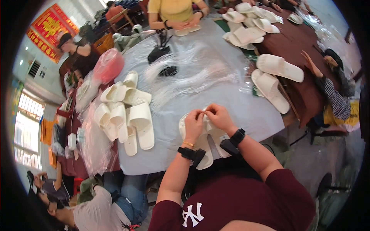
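- Slippers point(204, 153), a cream pair, lie side by side at the near edge of the pale table point(254, 111), heels toward the person.
- Left hand point(195, 125) and right hand point(219, 116) meet above their straps, fingers bunched; I cannot tell whether they grip anything.
- Clear strands point(192, 73) spread beyond.
- Stacked slippers point(140, 120) sit to the left.
- Across the table, a co-worker point(175, 11) handles more footwear point(194, 28).
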Demonstrator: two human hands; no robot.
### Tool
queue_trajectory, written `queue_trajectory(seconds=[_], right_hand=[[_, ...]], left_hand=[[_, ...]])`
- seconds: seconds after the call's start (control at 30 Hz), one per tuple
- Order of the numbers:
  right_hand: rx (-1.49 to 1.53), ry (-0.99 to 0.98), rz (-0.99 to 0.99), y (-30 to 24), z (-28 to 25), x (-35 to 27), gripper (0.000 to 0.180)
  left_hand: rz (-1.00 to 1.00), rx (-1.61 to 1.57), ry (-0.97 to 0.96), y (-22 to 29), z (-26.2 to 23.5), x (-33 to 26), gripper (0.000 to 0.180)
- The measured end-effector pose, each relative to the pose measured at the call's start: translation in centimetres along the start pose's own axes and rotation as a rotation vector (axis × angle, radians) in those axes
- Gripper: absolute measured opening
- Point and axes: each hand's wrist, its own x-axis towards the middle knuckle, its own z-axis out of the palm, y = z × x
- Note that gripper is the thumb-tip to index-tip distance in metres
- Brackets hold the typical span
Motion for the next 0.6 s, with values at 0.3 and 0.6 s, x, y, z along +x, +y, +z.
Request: queue_trajectory(seconds=[0.3, 0.6], right_hand=[[-0.008, -0.094, 0.000, -0.2, -0.2, 0.0, 0.018], [-0.700, 0.489, -0.263, 1.0, -17.4, 3.3, 0.042]], left_hand=[[-0.007, 0.020, 0.004, 0.9, -0.4, -0.2, 0.015], [0.192, 0.506, -0.069, 6.5, -3.7, -5.2, 0.015]])
